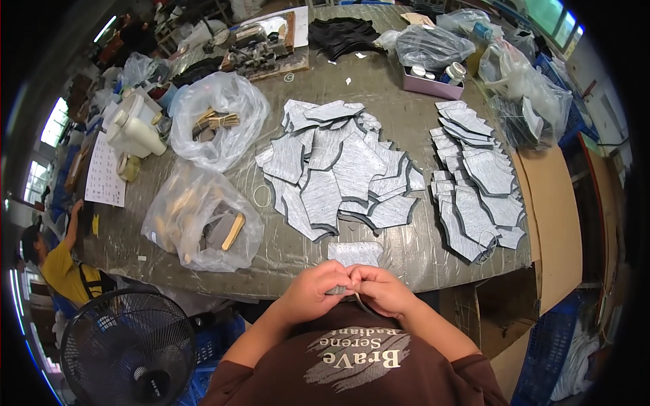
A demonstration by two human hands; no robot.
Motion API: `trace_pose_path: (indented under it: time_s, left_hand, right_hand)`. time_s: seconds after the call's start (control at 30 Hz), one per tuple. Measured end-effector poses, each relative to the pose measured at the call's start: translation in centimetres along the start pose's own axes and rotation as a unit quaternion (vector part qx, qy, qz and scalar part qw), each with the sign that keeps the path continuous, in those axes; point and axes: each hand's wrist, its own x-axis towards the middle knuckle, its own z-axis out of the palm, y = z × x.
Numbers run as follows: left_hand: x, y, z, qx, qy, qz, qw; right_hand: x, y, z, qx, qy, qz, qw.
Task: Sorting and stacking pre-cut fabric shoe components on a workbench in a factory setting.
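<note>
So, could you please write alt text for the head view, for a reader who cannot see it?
A person's left hand and right hand meet at the near edge of a grey table, together pinching a small grey cut piece. Beyond lie two spreads of similar grey pieces and clear plastic bags.

A flat grey piece (pixel 355 254) with a speckled top is lying at the near edge of the table, and its lower part is hiding behind the 2 hands. The left hand (pixel 313 292) and the right hand (pixel 380 289) are pressing together over it, fingers curled shut. A thin dark strip (pixel 363 306) is hanging down just under the hands.
</note>
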Motion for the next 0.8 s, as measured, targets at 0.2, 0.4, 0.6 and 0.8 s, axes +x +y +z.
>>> trace_pose_path:
  time_s: [0.2, 0.4, 0.6, 0.8]
  left_hand:
    - [-0.8, -2.5, -0.3, -0.086, 0.173, -0.235, 0.952]
    - [1.6, -2.6, -1.5, -0.187, 0.157, -0.339, 0.909]
    - [3.0, -3.2, -1.8, -0.184, 0.081, -0.353, 0.914]
    - [3.2, -3.4, -1.5, -0.130, 0.086, -0.365, 0.918]
  right_hand:
    - [-0.4, -1.7, -3.0, 0.200, 0.130, -0.215, 0.947]
    - [-1.5, -2.2, -1.2, -0.660, 0.244, -0.313, 0.638]
    - [-1.2, -0.5, -2.0, -0.723, 0.232, -0.310, 0.572]
    - [-1.2, -0.5, -2.2, -0.720, 0.221, -0.313, 0.579]
